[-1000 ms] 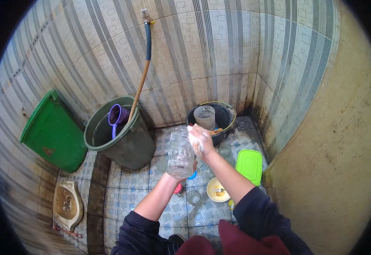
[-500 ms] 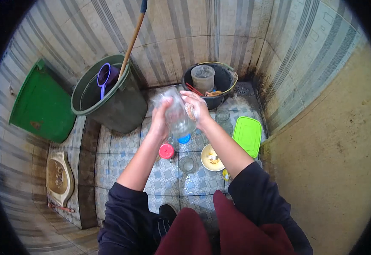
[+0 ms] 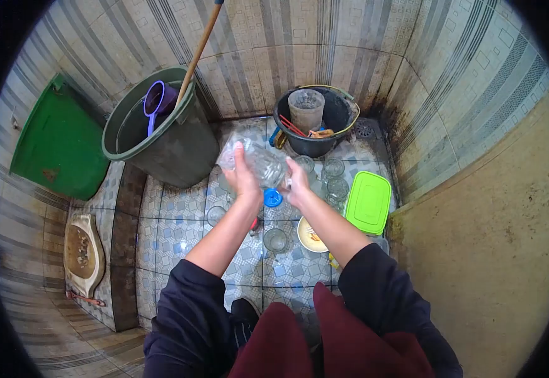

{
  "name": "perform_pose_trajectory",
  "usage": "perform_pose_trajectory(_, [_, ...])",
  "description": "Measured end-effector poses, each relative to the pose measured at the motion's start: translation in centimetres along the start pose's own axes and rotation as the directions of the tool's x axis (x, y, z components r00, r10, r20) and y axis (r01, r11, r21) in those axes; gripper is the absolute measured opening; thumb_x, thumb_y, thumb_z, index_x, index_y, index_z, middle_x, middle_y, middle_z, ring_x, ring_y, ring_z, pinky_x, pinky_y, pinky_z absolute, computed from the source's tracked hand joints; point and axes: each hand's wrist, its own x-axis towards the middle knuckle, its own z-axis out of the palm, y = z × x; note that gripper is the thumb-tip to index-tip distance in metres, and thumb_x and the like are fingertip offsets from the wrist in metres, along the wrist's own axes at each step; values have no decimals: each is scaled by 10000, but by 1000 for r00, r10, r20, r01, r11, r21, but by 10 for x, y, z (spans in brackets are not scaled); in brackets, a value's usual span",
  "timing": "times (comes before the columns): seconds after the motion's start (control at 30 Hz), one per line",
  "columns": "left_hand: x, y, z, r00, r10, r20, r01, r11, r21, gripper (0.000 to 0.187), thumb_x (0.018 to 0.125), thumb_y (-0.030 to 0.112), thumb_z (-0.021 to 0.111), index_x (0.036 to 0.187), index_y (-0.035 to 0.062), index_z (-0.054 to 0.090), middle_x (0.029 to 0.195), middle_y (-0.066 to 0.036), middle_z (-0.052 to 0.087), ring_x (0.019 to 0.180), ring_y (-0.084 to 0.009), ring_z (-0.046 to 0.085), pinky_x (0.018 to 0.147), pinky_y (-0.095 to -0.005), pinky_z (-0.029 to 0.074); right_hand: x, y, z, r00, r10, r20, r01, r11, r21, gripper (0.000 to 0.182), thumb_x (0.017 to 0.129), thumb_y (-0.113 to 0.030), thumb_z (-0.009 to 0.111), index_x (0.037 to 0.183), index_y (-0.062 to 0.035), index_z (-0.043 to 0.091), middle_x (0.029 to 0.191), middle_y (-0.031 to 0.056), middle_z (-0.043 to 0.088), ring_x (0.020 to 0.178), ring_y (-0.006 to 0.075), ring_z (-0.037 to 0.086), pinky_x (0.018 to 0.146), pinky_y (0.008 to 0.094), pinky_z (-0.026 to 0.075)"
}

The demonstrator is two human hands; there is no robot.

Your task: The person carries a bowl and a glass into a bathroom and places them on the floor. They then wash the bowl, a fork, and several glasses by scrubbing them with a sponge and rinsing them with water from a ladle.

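My left hand [image 3: 244,176] is wrapped around a clear jar [image 3: 265,165], thumb along its upper side. The jar is tilted nearly onto its side above the floor, its outline partly blurred. My right hand [image 3: 298,183] is closed against the jar's right end. A pale bit of a scrubbing pad [image 3: 288,181] shows at the right palm; most of it is hidden. Below the hands lie a blue lid [image 3: 272,198], a drinking glass [image 3: 276,240] and a cream bowl [image 3: 312,242] with a fork and scraps. A red lid [image 3: 254,223] is mostly behind my left forearm.
Several glasses [image 3: 337,188] stand beside a lime-green lidded box [image 3: 368,202] at right. A black bucket [image 3: 315,146] holds a cloudy tub. A large grey-green bin [image 3: 180,157] with a purple dipper [image 3: 155,104] stands at left, near a green bin [image 3: 60,145] and a raised tiled ledge [image 3: 114,252].
The jar has turned from steeply slanted to nearly level. My right hand has moved from its upper side down to its right end. The view has shifted slightly.
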Motion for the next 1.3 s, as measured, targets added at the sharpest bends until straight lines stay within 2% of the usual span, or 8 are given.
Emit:
perform_pose_trajectory(0.13, [-1,-16,-8,993,112,-29,-105,979,177,451,688,259,649,1011,40,423,959,-72,505,852,-166,483,771,-277,371,-2,-2,-13,913,342,222,-334,940,-74,334,800,-357,377,538,-151,387,403,-5,345,294,131,306,270,267,190])
perform_pose_trajectory(0.3, [18,-48,-60,979,103,173,-185,802,569,499,585,249,709,949,36,442,938,-95,518,844,-194,501,760,-301,384,24,-6,-51,941,305,146,-233,897,-375,338,762,-386,407,535,-146,339,404,1,350,276,116,298,263,263,177])
perform_pose_trajectory(0.4, [20,-74,-93,922,-106,372,-273,502,821,607,465,292,739,938,40,454,911,-127,528,859,-240,517,746,-323,402,28,-20,-63,949,315,-24,-260,737,-623,312,712,-413,478,578,-146,389,421,-7,373,283,117,309,279,257,192])
perform_pose_trajectory(0.53, [9,-85,-105,746,-190,638,-545,376,750,633,458,276,725,973,33,450,927,-130,527,878,-267,510,767,-341,406,21,-33,-64,932,356,-68,-298,647,-702,295,703,-414,492,603,-146,422,432,-7,398,290,123,328,284,262,196])
perform_pose_trajectory(0.97, [2,-110,-115,608,-517,602,-553,269,789,713,441,241,723,1048,40,409,1004,-163,515,925,-313,501,783,-365,408,20,-25,-65,926,359,-119,-326,598,-733,382,699,-355,540,424,-173,346,398,-4,373,325,134,338,322,277,229])
perform_pose_trajectory(1.07, [2,-115,-121,583,-519,625,-582,270,767,734,433,231,728,1061,42,398,1008,-175,510,930,-322,498,789,-366,410,23,-23,-68,938,321,-132,-314,620,-719,368,709,-340,538,436,-163,366,388,1,369,314,134,331,323,278,244])
perform_pose_trajectory(1.13, [3,-119,-124,558,-544,627,-597,261,758,744,429,223,727,1070,35,401,1019,-171,508,960,-304,490,815,-356,394,32,-23,-76,919,390,-56,-295,588,-753,247,655,-372,572,649,-133,507,561,8,470,464,146,410,440,295,318])
perform_pose_trajectory(1.3, [21,-116,-120,452,-689,567,-510,322,798,729,486,281,735,1097,52,410,1052,-160,503,985,-275,482,833,-328,379,40,-19,-79,926,377,-27,-268,604,-750,254,653,-372,577,644,-128,507,551,14,467,432,145,400,420,294,311])
